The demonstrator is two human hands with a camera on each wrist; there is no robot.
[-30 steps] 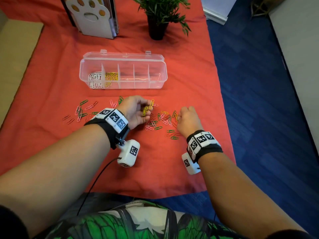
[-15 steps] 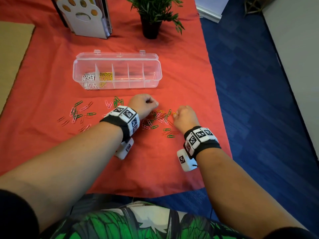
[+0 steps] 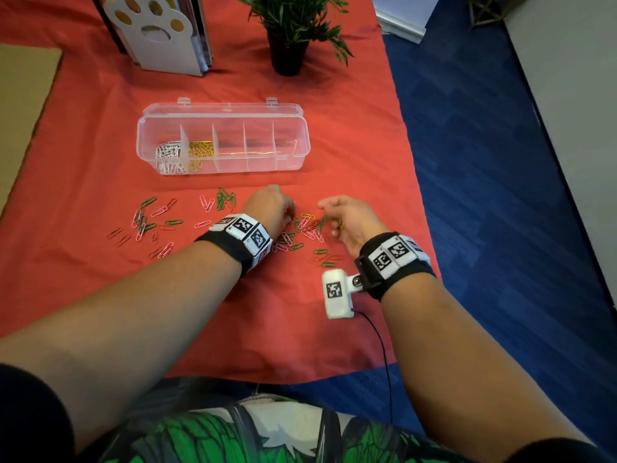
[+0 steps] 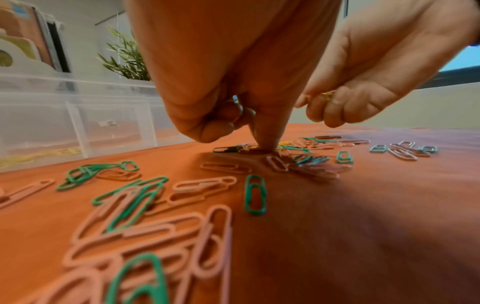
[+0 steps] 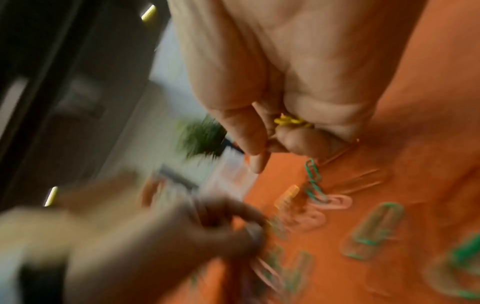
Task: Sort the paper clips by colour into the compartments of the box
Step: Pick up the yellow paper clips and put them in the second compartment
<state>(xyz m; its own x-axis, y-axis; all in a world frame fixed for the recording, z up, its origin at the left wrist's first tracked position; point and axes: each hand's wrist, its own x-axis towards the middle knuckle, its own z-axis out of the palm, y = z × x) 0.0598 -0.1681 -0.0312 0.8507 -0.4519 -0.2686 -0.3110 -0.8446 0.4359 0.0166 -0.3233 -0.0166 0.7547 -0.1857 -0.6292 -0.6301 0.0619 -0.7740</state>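
Head view: both hands work at the heap of loose clips (image 3: pixel 305 230) on the red cloth (image 3: pixel 83 182), in front of the box (image 3: pixel 223 142).
Left hand: the left hand (image 3: pixel 269 208) has its knuckles up and fingers curled under; in the left wrist view one finger (image 4: pixel 269 131) points straight down and its tip presses the cloth among the clips, while the other fingers are folded into the palm. Whether they hold clips, I cannot tell.
Right hand: the right hand (image 3: pixel 350 222) is raised a little over the heap; in the right wrist view its curled fingers hold a few yellow clips (image 5: pixel 292 121) against the palm, and the forefinger (image 5: pixel 257 162) sticks out.
Box: clear, lid open behind it, five compartments; white clips (image 3: pixel 168 157) lie in the leftmost one, yellow ones (image 3: pixel 200 152) in the next.
Loose clips: green and pink ones are scattered to the left of the left wrist (image 3: pixel 150 225); a mixed heap with green, pink and a yellow one lies between the hands.
Behind the box: a potted plant (image 3: pixel 293 25) and a white stand with a paw cut-out (image 3: pixel 157 31).
Wrists: black bands with white marker blocks; a small camera (image 3: pixel 339 294) hangs under the right wrist.
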